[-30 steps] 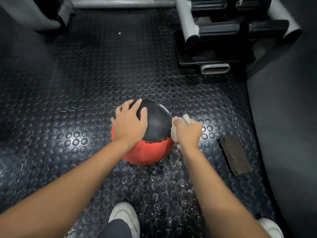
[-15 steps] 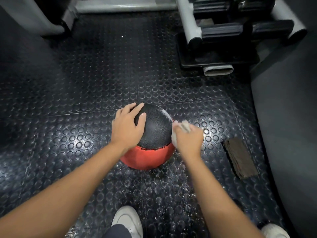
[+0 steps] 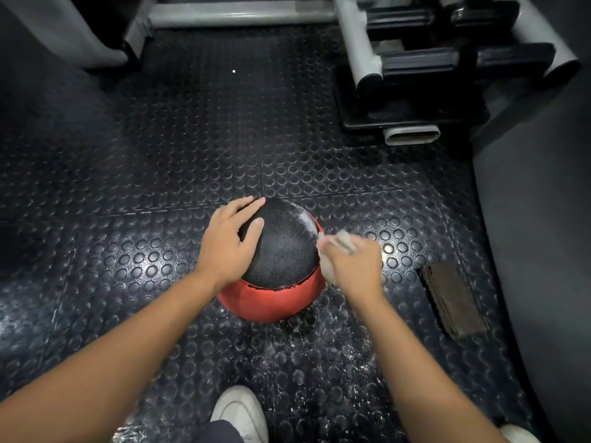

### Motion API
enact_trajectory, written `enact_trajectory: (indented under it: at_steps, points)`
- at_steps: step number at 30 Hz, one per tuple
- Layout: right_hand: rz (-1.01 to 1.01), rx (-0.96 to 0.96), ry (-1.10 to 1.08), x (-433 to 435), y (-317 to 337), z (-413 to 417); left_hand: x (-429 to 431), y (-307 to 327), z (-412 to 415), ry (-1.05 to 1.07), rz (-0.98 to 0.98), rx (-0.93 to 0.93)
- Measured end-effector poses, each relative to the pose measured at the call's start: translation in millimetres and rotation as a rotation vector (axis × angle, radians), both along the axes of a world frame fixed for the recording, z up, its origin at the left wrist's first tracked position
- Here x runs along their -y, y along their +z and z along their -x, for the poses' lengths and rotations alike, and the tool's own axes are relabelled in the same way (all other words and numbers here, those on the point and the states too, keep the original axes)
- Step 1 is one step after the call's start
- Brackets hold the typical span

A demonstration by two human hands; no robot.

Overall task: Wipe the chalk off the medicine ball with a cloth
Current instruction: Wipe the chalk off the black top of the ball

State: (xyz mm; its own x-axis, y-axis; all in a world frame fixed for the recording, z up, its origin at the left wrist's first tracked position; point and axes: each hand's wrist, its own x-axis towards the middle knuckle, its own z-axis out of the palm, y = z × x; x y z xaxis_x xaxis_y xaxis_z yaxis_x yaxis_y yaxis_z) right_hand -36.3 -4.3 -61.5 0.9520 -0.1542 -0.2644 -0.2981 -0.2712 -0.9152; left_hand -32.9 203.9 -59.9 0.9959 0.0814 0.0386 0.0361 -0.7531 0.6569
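The right grip (image 3: pixel 355 266) is bunched around a pale, crumpled cloth (image 3: pixel 344 240) against the right side of the round medicine ball (image 3: pixel 284 251). The left grip (image 3: pixel 228 247) rests flat-fingered on the ball's pebbled black top. The ball's smooth red underside sits on the studded rubber floor (image 3: pixel 192 155).

Black rubber floor (image 3: pixel 192 139) with raised round studs, glossy under overhead light, seams between tiles showing. Grey steel tubes (image 3: pixel 240 14) of a rack (image 3: pixel 415 68) cross the far edge, one open oval end (image 3: pixel 412 134) facing out. A grey pad (image 3: pixel 543 219) fills the right side, a brown block (image 3: pixel 452 302) lying just beside it.
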Motion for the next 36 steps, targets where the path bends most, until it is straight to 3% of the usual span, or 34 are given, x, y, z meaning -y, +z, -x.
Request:
enact_trajectory:
  at_steps: [6, 15, 19, 23, 27, 32, 36]
  points:
    - [0.088, -0.104, 0.220, -15, -3, -90, -9, -3, 8, -0.054, 0.019, 0.032]
    - [0.139, 0.028, 0.160, -8, 9, 27, -26, -6, 8, -0.085, 0.090, 0.040]
    - [0.214, 0.103, 0.209, -21, 10, -24, -24, -8, 18, -0.084, 0.061, 0.077]
    - [0.192, -0.026, 0.295, -38, 14, -84, -23, -10, 24, -0.096, 0.053, 0.115]
    - [0.172, 0.052, 0.259, -30, 15, -56, -24, -6, 17, -0.082, 0.088, 0.066]
    - [0.293, 0.230, 0.245, -12, 11, 7, -21, -3, 7, -0.159, 0.046, 0.045]
    - [0.295, 0.171, 0.264, -20, 20, -44, -8, -3, 5, -0.217, -0.022, 0.081]
